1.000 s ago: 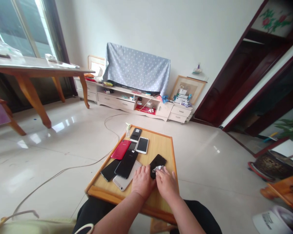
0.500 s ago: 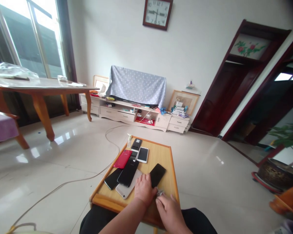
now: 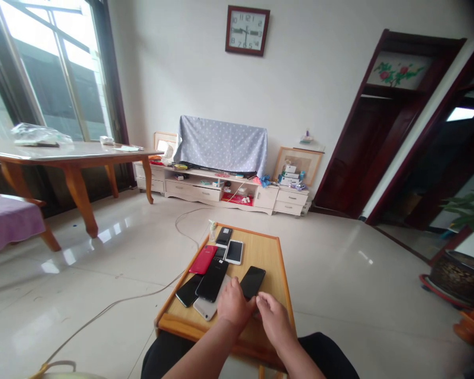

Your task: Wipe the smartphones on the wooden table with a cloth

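Observation:
My left hand (image 3: 234,304) rests over the lower end of a silver phone (image 3: 204,309), beside a black smartphone (image 3: 253,282). My right hand (image 3: 274,321) is curled just below that black phone, and its palm is hidden. No tissue shows in it. Both lie on a wooden tray-top table (image 3: 260,252). Further up are a black phone (image 3: 212,280), a second black phone (image 3: 188,290), a red phone (image 3: 203,259), a white phone (image 3: 234,251) and a dark phone (image 3: 223,236). A small clear bottle (image 3: 212,230) stands at the far corner.
A pale cable (image 3: 114,302) runs across the tiled floor left of the wooden table. Black trouser legs (image 3: 327,352) sit below it. A long table (image 3: 71,152) stands at left, a low cream cabinet (image 3: 217,192) at the back, and a potted plant (image 3: 462,263) at right.
The view has tilted up and levelled, showing more wall and the clock. My right hand has drawn back below the black phone, and the white tissue seen earlier no longer shows.

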`<action>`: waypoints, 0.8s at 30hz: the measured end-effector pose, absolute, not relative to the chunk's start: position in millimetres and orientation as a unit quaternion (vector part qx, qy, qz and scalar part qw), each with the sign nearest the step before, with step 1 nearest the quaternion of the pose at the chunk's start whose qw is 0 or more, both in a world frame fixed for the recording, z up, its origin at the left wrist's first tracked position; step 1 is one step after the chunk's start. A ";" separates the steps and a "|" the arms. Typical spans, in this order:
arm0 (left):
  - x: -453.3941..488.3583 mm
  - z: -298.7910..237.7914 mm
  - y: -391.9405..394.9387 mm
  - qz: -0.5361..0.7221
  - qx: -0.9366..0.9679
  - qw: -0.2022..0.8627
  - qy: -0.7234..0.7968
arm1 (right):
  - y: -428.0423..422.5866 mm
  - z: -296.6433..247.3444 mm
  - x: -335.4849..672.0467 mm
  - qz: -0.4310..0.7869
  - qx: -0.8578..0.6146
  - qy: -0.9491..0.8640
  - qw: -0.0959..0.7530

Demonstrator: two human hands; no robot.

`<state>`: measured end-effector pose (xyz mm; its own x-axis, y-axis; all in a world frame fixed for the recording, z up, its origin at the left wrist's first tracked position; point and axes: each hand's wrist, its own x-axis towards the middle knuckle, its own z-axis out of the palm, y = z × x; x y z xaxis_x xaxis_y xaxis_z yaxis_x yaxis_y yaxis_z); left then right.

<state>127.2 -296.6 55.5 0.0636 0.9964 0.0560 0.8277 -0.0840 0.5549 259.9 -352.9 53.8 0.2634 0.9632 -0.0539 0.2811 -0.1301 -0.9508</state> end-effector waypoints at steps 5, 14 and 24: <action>120.7 59.7 -300.0 0.234 0.664 0.234 0.670 | -335.3 67.6 241.3 0.483 -0.632 -0.417 0.440; 112.9 45.8 -301.4 0.270 0.663 0.229 0.660 | -301.8 42.3 237.7 0.479 -0.599 -0.414 0.490; 106.6 27.3 -289.6 0.273 0.703 0.265 0.601 | -288.3 42.5 240.1 0.447 -0.592 -0.423 0.520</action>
